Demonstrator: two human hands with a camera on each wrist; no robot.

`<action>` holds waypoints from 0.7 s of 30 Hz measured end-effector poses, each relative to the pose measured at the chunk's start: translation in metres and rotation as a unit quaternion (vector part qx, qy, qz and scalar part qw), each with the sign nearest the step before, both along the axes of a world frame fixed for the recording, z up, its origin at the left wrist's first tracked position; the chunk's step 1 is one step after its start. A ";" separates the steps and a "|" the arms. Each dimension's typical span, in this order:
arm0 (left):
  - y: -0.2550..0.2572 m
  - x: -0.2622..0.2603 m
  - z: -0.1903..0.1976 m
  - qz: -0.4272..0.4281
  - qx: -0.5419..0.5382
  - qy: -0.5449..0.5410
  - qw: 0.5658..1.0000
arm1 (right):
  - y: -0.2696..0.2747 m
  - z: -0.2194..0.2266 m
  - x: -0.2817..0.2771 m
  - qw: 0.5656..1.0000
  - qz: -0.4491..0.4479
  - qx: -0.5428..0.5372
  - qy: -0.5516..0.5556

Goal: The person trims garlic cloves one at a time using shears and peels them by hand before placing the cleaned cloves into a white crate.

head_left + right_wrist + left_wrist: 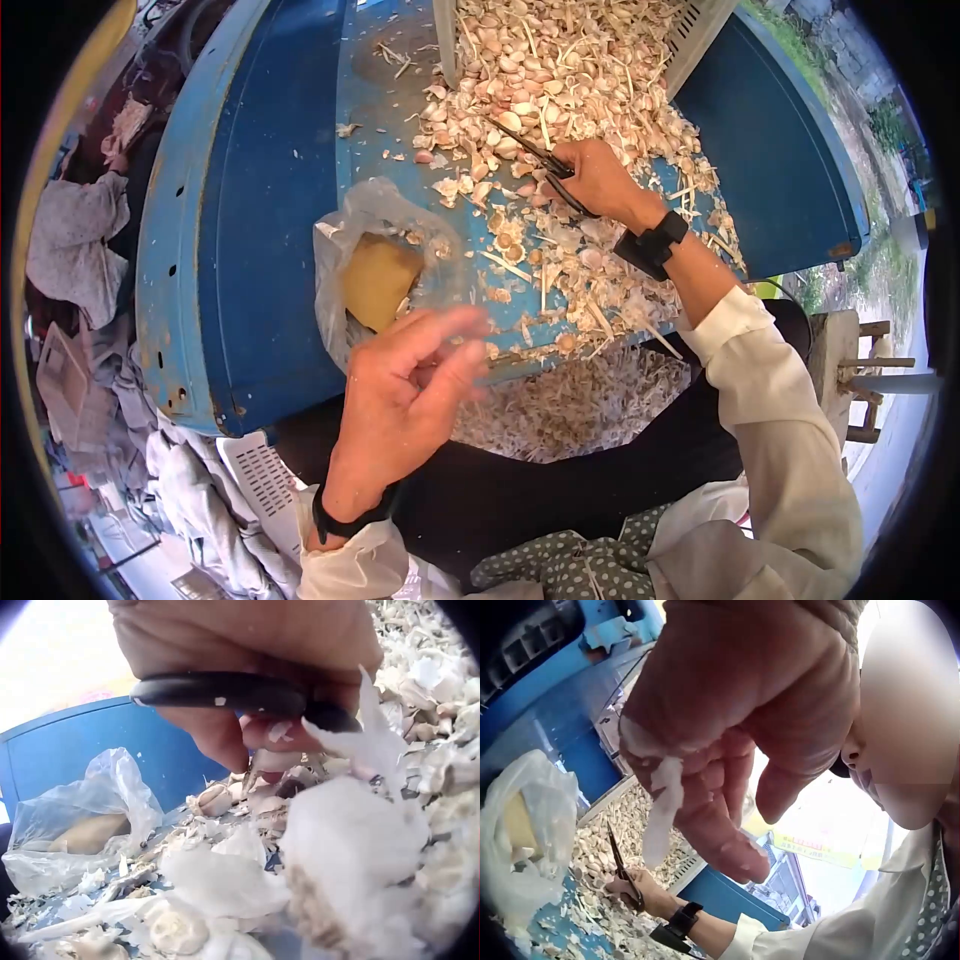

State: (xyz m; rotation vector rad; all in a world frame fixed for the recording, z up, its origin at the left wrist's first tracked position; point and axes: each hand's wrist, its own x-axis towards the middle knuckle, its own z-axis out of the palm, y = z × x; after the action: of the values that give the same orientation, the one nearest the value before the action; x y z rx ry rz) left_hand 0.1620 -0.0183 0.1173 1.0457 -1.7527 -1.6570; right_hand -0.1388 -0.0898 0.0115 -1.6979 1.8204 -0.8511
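Fingers of right hand point(608, 182) curled round black scissors point(538, 151), over garlic heap point(565, 70) on blue counter point(375, 155). Left hand point(395, 400) loose, beside plastic bag point(380, 207). Yellow sign point(814, 847) behind: reddish writing, too small to read.

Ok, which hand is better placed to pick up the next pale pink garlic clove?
Probably the right hand: it is at the heap of pale pink garlic cloves, though it holds black scissors. The left hand holds no tool but hangs farther back, near the clear plastic bag.
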 end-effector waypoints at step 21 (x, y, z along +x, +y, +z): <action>-0.040 -0.075 -0.110 0.113 0.185 0.208 0.954 | 0.050 0.029 0.066 0.922 -0.016 0.050 -0.383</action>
State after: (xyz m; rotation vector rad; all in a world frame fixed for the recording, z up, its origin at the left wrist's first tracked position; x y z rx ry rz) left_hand 0.0874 -0.0584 0.0073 0.9210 -1.0391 -1.9274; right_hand -0.0731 -0.0400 0.0408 -1.0398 1.3117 -1.1964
